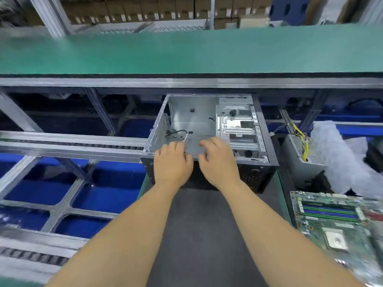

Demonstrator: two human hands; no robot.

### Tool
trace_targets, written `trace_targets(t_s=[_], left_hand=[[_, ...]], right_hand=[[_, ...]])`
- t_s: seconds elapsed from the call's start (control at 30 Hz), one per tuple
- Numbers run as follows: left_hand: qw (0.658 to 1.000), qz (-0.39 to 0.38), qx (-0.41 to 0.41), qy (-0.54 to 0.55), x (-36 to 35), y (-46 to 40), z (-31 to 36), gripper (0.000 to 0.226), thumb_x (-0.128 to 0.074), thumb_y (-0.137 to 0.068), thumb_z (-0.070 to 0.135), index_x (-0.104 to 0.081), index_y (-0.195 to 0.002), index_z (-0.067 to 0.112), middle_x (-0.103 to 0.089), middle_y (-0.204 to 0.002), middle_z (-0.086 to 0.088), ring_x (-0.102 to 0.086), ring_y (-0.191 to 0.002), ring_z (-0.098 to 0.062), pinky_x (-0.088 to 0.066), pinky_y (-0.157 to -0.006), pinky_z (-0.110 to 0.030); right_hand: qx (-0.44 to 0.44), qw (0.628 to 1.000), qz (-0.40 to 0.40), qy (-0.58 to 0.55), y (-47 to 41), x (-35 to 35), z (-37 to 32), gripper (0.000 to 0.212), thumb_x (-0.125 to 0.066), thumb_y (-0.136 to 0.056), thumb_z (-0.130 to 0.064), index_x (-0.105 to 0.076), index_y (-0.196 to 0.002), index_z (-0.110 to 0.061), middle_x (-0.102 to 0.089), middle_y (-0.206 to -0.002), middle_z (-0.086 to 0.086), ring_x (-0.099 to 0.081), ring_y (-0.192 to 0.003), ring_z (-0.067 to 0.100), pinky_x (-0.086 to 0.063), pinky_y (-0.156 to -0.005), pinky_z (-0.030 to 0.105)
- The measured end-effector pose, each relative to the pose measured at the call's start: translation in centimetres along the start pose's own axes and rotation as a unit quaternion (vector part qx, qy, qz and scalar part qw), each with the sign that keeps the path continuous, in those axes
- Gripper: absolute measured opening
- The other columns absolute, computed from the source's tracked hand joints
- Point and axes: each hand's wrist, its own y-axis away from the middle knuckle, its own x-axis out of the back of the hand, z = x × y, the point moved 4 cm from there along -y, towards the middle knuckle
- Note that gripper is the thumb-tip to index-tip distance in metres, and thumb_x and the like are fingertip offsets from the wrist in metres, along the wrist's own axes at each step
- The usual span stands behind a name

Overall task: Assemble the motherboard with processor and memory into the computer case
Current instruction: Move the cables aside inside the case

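Observation:
The open computer case (192, 114) lies on its side at the far end of the grey mat, its silver interior facing up. A black cable (178, 132) and a drive cage (238, 125) sit inside it. My left hand (173, 162) and my right hand (219, 160) are side by side on the case's near wall, fingers curled over its top edge into the interior. The green motherboard (339, 224), fitted with blue memory sticks and a processor socket, lies flat at the lower right, apart from both hands.
A grey power supply (300, 154) with yellow wires stands right of the case, beside crumpled clear plastic wrap (335, 154). A green conveyor belt (186, 52) runs across behind the case. Aluminium rails (72, 141) over blue bins (103, 193) fill the left.

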Motion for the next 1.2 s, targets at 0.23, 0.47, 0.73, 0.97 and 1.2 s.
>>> trace_targets(t_s=[0.23,0.47,0.73,0.97,1.2], left_hand=[[0.995,-0.051,-0.07,-0.058,-2.0,0.6,-3.5,0.022,-0.039,-0.092,0.027,-0.054,-0.106,0.018,-0.058,-0.103,0.0,-0.05,-0.1,-0.024,-0.033,-0.098,-0.036],[0.995,-0.08,-0.052,-0.037,0.7,3.8,0.8,0.043,-0.032,-0.092,0.034,-0.056,-0.06,0.019,-0.062,-0.061,-0.004,-0.058,-0.057,-0.027,-0.026,-0.055,-0.03],[0.964,-0.234,-0.127,0.009,1.9,7.4,10.9,0.02,-0.043,-0.094,0.016,-0.063,-0.094,0.015,-0.068,-0.103,-0.009,-0.064,-0.09,-0.03,-0.037,-0.064,-0.031],[0.942,-0.291,-0.152,0.068,2.4,7.5,14.3,0.03,-0.039,-0.097,0.031,-0.062,-0.102,0.012,-0.065,-0.113,-0.013,-0.062,-0.103,-0.034,-0.039,-0.075,-0.037],[0.954,-0.261,-0.141,-0.052,0.9,3.0,4.1,0.029,-0.037,-0.098,0.032,-0.058,-0.088,0.016,-0.067,-0.103,-0.012,-0.061,-0.09,-0.031,-0.04,-0.073,-0.033]], right_hand=[[-0.029,0.992,-0.088,0.089,0.8,-6.5,-3.3,0.042,-0.027,-0.107,-0.04,-0.064,-0.123,-0.029,-0.06,-0.111,-0.006,-0.049,-0.112,0.019,-0.025,-0.111,0.039],[-0.051,0.998,0.0,-0.044,3.8,-3.2,-0.4,0.047,-0.04,-0.1,-0.04,-0.034,-0.054,-0.032,-0.04,-0.057,-0.011,-0.042,-0.067,0.008,-0.029,-0.089,0.036],[-0.129,0.977,-0.033,-0.166,5.5,3.8,5.8,0.055,-0.065,-0.091,0.002,-0.041,-0.043,-0.014,-0.035,-0.039,-0.009,-0.032,-0.043,0.005,-0.03,-0.051,0.023],[-0.224,0.958,0.156,-0.083,7.0,8.7,6.8,0.017,-0.066,-0.089,-0.007,-0.074,-0.105,-0.007,-0.071,-0.103,0.005,-0.06,-0.1,0.021,-0.045,-0.09,0.033],[-0.481,0.867,0.081,-0.104,9.5,3.9,6.5,0.087,-0.052,-0.102,-0.024,0.011,-0.16,-0.014,-0.034,-0.154,0.025,-0.046,-0.131,0.045,-0.044,-0.098,0.05]])
